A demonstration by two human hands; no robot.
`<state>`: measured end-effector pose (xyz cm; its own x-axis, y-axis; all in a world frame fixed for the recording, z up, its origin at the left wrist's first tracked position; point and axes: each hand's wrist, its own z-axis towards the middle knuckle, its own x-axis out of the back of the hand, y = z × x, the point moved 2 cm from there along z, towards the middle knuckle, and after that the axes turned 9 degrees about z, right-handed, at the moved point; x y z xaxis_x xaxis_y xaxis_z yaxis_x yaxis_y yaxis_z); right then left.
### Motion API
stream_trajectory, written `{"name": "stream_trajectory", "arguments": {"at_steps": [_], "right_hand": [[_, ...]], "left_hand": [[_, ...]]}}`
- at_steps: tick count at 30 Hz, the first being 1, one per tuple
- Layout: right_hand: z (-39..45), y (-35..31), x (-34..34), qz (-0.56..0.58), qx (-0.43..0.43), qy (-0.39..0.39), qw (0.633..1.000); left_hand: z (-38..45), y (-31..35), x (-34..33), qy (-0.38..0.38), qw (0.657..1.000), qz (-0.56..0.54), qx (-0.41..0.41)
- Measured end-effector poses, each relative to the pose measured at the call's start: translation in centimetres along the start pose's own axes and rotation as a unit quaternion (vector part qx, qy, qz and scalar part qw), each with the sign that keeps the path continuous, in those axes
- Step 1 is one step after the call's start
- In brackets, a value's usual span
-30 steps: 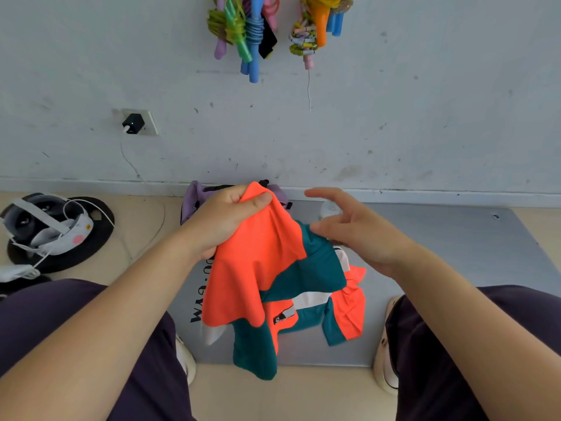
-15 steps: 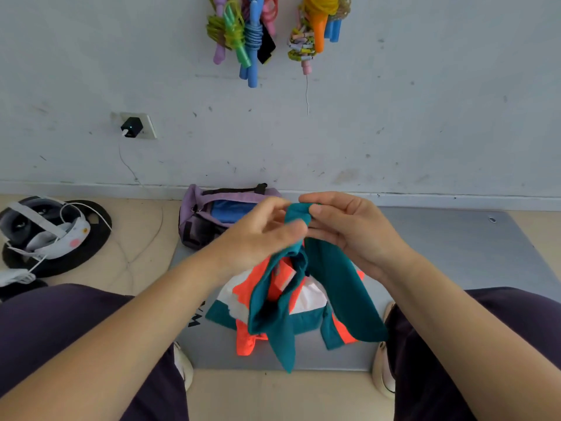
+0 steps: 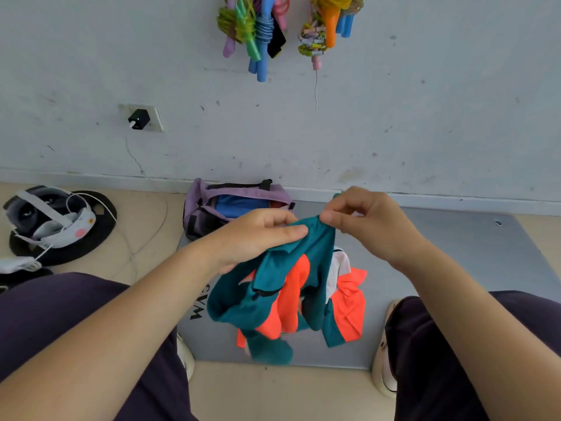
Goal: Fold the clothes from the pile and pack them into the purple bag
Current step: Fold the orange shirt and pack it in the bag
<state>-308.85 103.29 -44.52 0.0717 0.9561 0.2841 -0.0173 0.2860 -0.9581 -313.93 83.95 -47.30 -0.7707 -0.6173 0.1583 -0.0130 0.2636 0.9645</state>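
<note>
Landmark: mat (image 3: 455,268), flat on the floor against the wall's foot. At its far left corner, bag (image 3: 236,202), mouth up. Over its middle, garment (image 3: 273,287), held up by left hand (image 3: 261,235) and right hand (image 3: 367,220). Left of it, headset (image 3: 51,220) on a disc.

I observed a teal and orange garment (image 3: 273,299) held up above a grey mat (image 3: 455,253), its teal top edge pinched between the left hand (image 3: 258,235) and the right hand (image 3: 364,220), the rest hanging bunched and twisted. Beneath it, a further teal, orange and white garment (image 3: 349,305) lay crumpled on the mat. The purple bag (image 3: 206,205) stood open at the mat's far edge against the wall, with blue fabric visible inside.
</note>
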Motion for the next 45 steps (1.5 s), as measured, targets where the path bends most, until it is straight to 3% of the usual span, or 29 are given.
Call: {"name": "stream_trajectory", "arguments": {"at_steps": [4,8,15,17,20,23,29,32,34,37,40,45], "right_hand": [[-0.4,-0.1,-0.4,0.05,0.009,-0.039,0.998],[-0.5,-0.1,-1.2,0.028,0.031,-0.039,0.998],[-0.2,0.0,-0.5,0.024,0.009,-0.028,0.999],[-0.2,0.1,-0.5,0.005,-0.042,-0.108,0.993],[-0.9,0.6,-1.5,-0.042,-0.132,-0.297,0.945],[-1.5,1.2,-2.1,-0.009,-0.158,-0.359,0.92],[-0.8,1.5,-1.0,0.225,-0.114,-0.229,0.94],[-0.3,1.1,-0.1,0.284,-0.094,-0.115,0.947],[-0.2,0.8,0.5,0.309,-0.093,-0.066,0.944],[-0.5,0.6,0.7,0.344,-0.099,-0.036,0.933],[-0.7,0.5,0.5,0.377,-0.102,-0.044,0.919],[-0.8,0.6,0.5,0.424,-0.1,-0.062,0.898]], "left_hand": [[-0.2,0.1,-0.6,-0.002,0.998,0.067,-0.014],[0.0,-0.5,-1.2,0.076,0.976,0.203,-0.03],[0.6,-0.5,0.1,0.153,0.986,0.05,-0.052],[0.7,-0.4,0.6,0.171,0.984,0.019,-0.049],[0.8,-0.1,0.3,0.157,0.984,0.028,-0.073],[0.9,-0.2,-0.1,0.13,0.983,0.084,-0.096],[1.3,-0.4,2.1,0.219,0.967,0.093,-0.087],[1.9,-1.2,2.9,0.218,0.975,0.003,-0.034],[2.2,-1.9,2.3,0.166,0.986,-0.01,-0.002],[2.1,-3.3,0.5,0.031,0.997,0.053,0.049],[1.9,-4.1,-0.4,-0.014,0.993,0.079,0.088],[1.7,-3.9,-1.1,-0.079,0.996,0.031,0.017]]}}
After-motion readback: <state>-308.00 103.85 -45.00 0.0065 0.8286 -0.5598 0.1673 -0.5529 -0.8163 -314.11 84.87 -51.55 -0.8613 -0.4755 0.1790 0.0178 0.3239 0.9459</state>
